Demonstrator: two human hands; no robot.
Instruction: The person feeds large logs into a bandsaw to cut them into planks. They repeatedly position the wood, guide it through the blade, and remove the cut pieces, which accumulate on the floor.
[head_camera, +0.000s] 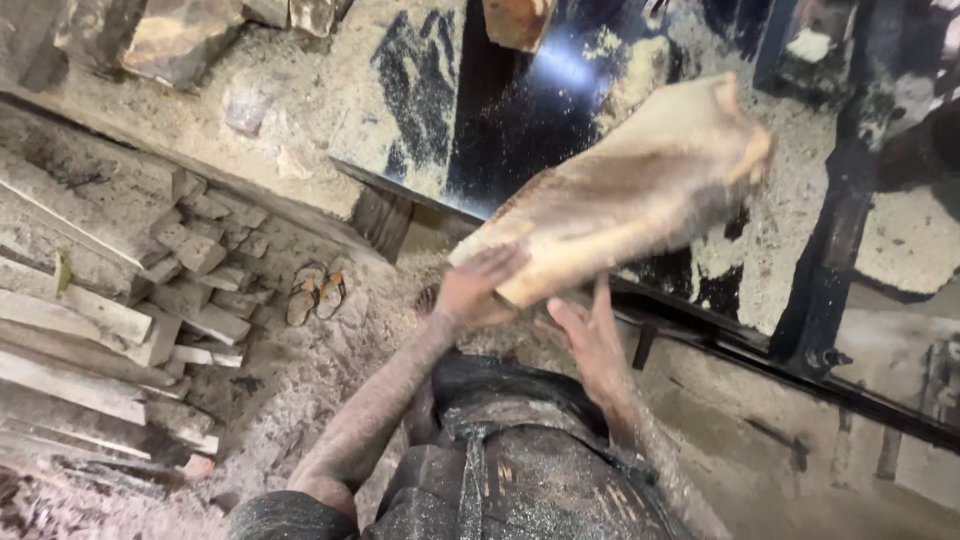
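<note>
A rough, pale slab of wood (630, 190) with an uneven edge lies tilted over a dark machine table (520, 130) dusted with sawdust. My left hand (478, 285) grips the slab's near end, fingers over its corner. My right hand (590, 335) is under the same end with fingers spread, touching or just below the slab's edge. Both forearms are coated in sawdust. The slab is blurred at its far end.
A stack of sawn planks and short wood blocks (120, 300) fills the left side. A pair of sandals (316, 290) lies on the sawdust-covered floor. A dark metal frame post (830, 240) stands at the right. More wood pieces (180, 40) lie at the top left.
</note>
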